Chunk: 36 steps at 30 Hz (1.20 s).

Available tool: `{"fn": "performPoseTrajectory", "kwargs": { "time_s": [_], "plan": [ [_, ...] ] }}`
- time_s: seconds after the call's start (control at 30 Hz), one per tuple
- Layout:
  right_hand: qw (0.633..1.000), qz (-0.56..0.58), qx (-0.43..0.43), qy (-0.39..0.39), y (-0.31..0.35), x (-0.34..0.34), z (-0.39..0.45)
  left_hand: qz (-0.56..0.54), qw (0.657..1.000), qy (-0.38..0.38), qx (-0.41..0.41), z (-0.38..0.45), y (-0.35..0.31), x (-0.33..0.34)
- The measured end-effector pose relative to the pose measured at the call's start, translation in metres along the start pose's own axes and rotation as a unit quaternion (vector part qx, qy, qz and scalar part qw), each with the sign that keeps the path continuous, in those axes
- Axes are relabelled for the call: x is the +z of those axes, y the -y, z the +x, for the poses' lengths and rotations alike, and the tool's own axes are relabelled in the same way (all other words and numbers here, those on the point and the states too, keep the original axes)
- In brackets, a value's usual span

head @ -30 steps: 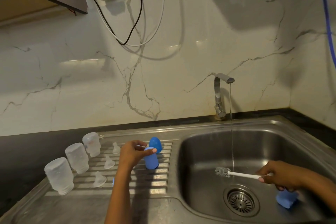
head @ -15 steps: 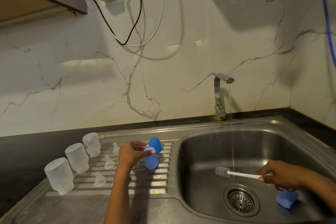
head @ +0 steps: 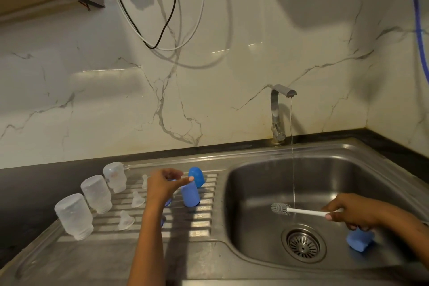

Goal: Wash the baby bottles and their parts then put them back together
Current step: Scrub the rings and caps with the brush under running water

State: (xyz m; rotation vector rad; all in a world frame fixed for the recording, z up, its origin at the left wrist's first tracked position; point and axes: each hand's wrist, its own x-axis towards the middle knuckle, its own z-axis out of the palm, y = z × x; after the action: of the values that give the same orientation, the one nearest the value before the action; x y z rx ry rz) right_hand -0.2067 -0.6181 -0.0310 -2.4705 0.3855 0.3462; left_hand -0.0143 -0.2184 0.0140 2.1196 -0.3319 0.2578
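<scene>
**Washing nearly through; one cap left in the basin, assembly not begun**

The left hand (head: 166,184) hovers over the ribbed draining board with fingers loosely curled, its fingertips at the top of a tall blue plastic cap (head: 190,195); whether it pinches the cap or merely touches it I cannot tell. The right hand (head: 350,212) grips the white handle of a slim bottle brush with a grey bristled head (head: 281,208), held level over the basin just beside the thin stream of water.

Going from the left: three frosted clear plastic bottle bodies (head: 73,217) stand upside down in a diagonal row on the stainless steel draining board (head: 204,223). Just beside them lie three clear silicone teats (head: 125,220), spaced apart on the ribs. Next comes the tall blue cap under the left hand, with a second rounded blue cap (head: 196,176) right behind it, and small bits of blue show beside the forearm, too hidden to name. In the stainless steel sink basin (head: 255,193), under the grey metal tap (head: 277,111), the brush sits above the round drain strainer (head: 303,244). A third blue cap (head: 359,240) lies on its side on the basin floor, below the right wrist.

Judging by this layout, the bottles, teats and two caps are already washed and set to drain. The cap in the basin looks like the last piece to scrub or rinse. Nothing is put back together yet: every bottle lacks teat, collar and cap, so the whole reassembly remains.
</scene>
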Motion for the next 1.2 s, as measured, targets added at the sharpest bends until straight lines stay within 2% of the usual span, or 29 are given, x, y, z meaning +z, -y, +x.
{"fn": "performPoseTrajectory", "kwargs": {
  "time_s": [0.17,0.3,0.37,0.47,0.6,0.7,0.8,0.9,1.03,1.2],
  "plan": [
    [1.000,-0.021,0.010,-0.002,0.003,-0.001,-0.003,-0.011,0.999,-0.046,0.003,-0.004,-0.009,-0.003],
    [0.999,-0.022,0.024,-0.007,0.005,-0.013,-0.009,-0.017,0.994,-0.098,0.045,-0.010,-0.028,0.000],
    [0.999,-0.021,0.028,-0.012,0.007,-0.021,-0.015,-0.012,0.993,-0.095,0.071,-0.013,-0.039,0.010],
    [0.997,-0.029,0.044,-0.063,0.004,-0.036,-0.027,0.036,0.991,-0.040,0.123,-0.012,-0.061,0.043],
    [0.986,0.004,0.107,-0.130,-0.012,-0.056,-0.044,0.091,0.973,0.083,0.194,-0.014,-0.103,0.110],
    [0.978,0.027,0.144,-0.148,-0.024,-0.060,-0.051,0.082,0.957,0.196,0.198,-0.022,-0.132,0.171],
    [0.973,0.045,0.173,-0.147,-0.031,-0.061,-0.052,0.107,0.924,0.309,0.196,-0.040,-0.146,0.241],
    [0.969,0.052,0.195,-0.143,-0.037,-0.062,-0.049,0.176,0.885,0.382,0.199,-0.061,-0.151,0.308],
    [0.966,0.053,0.209,-0.143,-0.039,-0.059,-0.043,0.275,0.829,0.439,0.212,-0.081,-0.145,0.365],
    [0.964,0.056,0.213,-0.145,-0.042,-0.060,-0.037,0.310,0.815,0.445,0.201,-0.093,-0.132,0.399]
  ]
}}
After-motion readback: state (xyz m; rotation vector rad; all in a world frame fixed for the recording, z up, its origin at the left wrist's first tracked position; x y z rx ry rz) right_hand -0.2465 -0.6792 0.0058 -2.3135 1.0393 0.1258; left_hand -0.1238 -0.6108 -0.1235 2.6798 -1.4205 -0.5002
